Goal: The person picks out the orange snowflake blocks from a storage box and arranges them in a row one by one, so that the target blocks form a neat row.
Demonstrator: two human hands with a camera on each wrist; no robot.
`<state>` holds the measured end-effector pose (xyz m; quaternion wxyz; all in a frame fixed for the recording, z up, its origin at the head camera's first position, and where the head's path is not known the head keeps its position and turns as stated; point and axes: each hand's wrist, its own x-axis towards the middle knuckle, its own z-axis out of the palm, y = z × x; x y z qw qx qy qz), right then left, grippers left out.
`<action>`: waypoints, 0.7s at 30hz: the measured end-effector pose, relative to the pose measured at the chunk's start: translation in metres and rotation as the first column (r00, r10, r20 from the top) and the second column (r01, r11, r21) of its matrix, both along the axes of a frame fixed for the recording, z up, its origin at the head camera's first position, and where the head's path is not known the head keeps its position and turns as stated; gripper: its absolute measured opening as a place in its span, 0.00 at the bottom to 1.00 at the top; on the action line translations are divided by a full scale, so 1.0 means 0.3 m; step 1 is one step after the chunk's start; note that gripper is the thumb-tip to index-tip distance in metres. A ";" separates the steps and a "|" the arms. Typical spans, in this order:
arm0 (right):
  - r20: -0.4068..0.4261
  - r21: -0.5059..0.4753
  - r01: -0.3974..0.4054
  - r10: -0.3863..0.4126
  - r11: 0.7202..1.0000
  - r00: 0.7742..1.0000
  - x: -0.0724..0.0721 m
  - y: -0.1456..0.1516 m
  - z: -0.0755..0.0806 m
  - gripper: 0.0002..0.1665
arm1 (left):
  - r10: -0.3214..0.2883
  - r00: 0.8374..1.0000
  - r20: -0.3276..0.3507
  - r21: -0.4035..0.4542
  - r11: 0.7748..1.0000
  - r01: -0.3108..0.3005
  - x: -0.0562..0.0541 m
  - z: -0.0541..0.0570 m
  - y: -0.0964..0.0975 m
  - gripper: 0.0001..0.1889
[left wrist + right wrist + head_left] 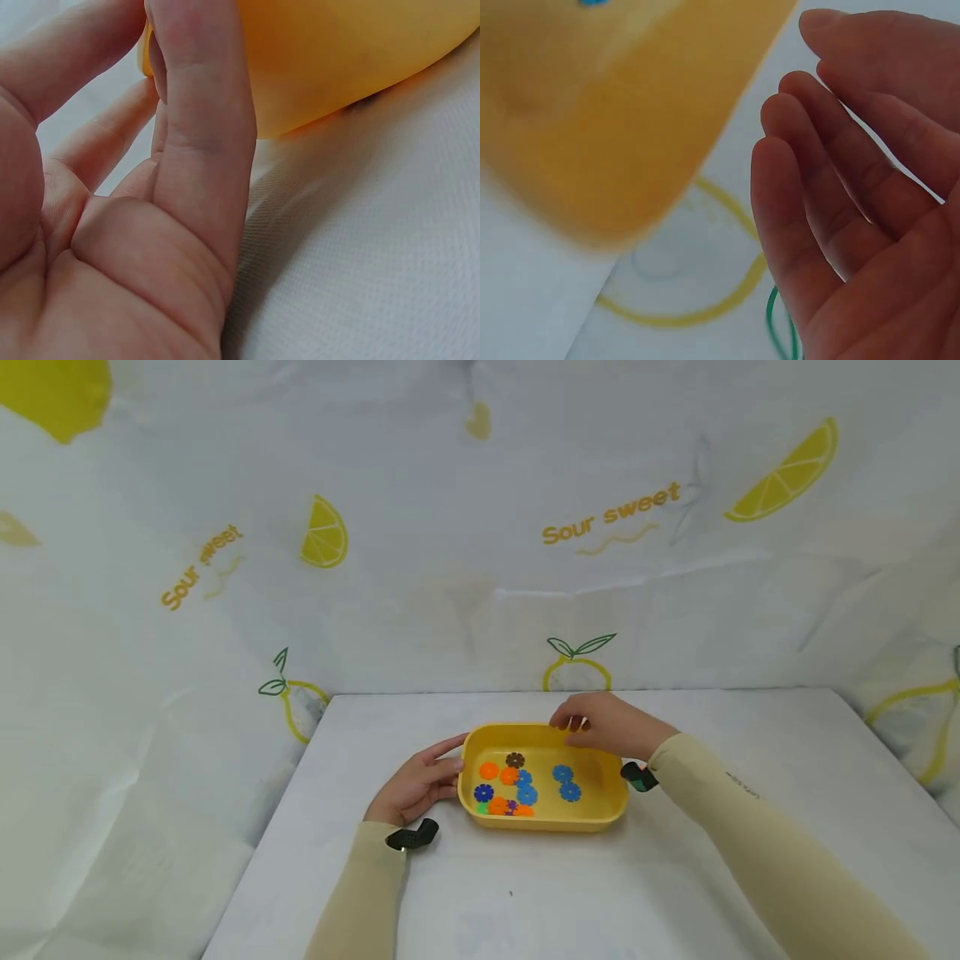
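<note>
"A white cloth printed with lemons (324, 531) hangs behind the pale desk (585, 893). What could go wrong there?"

"The yellow tray (543, 825), around the desk's middle, could swing or tip. The left hand (418, 783) merely touches its left side, so a knock from the right hand (613, 727), over the far right rim, might shift it."

"Is that hand holding anything?"

"Nothing shows in it; its grip is slack, fingers loosely bent. The left grip is relaxed too, resting against the tray."

"And the discs?"

"Inside the tray. Two blue discs (570, 792) lie toward the right; orange discs (489, 770) are at the left, near a brown disc (514, 761). Some overlap, so two could lift together or slip from the fingertips."

"Anything in the way?"

"The near wall partly hides the front pieces, and the black wrist device (637, 776) by the right sleeve (720, 802) sits just beside the tray; a low sweep might bump it."
</note>
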<state>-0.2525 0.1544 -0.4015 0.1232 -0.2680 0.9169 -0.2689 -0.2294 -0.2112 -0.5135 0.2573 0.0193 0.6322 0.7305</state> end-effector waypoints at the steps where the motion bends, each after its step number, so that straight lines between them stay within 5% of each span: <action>1: 0.002 0.005 -0.032 0.032 0.999 0.999 -0.006 -0.027 -0.003 0.15 | 0.001 1.000 0.003 -0.003 1.000 -0.001 -0.001 -0.001 -0.001 0.32; 11: 0.125 0.070 -0.206 0.196 0.976 0.973 0.002 -0.267 -0.072 0.15 | -0.027 1.000 -0.015 0.009 1.000 0.027 -0.011 0.005 0.007 0.30; 21: 0.118 0.142 -0.294 0.279 0.945 0.953 0.025 -0.384 -0.120 0.14 | -0.025 1.000 -0.016 0.026 0.999 0.026 -0.010 0.001 -0.010 0.29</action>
